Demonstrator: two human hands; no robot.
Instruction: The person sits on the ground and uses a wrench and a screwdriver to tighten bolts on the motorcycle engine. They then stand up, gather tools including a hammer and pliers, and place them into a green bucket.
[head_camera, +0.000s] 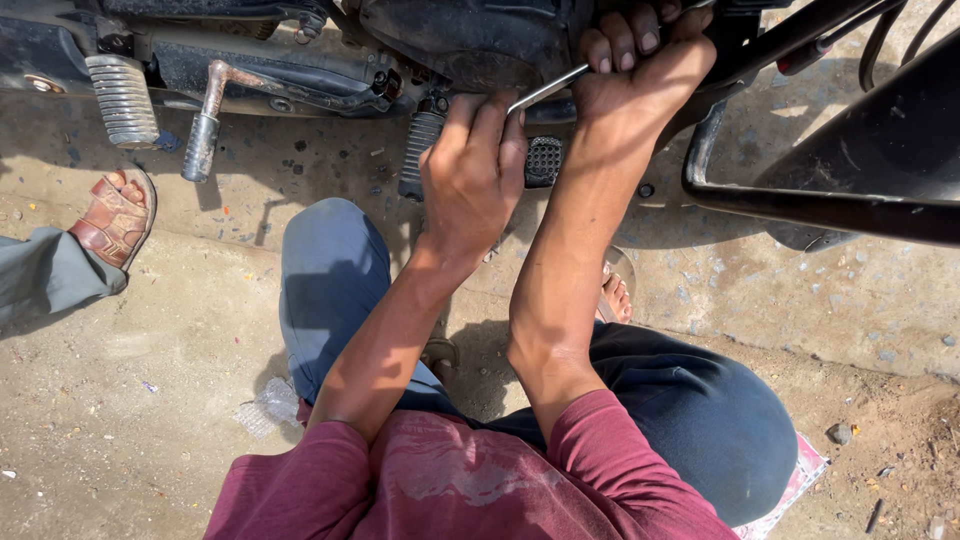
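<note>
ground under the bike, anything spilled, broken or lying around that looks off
Nothing looks spilled or broken. Small litter only: a crumpled clear plastic wrapper lies on the dirt by the person's knee, and dark specks dot the concrete under the motorcycle. Both hands, left hand and right hand, grip a metal tool.

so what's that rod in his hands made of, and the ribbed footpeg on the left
The rod held by the left hand and right hand looks like bare polished metal: bright glint. The footpeg seems ribbed cast metal, dull silver; possibly coated.
</note>
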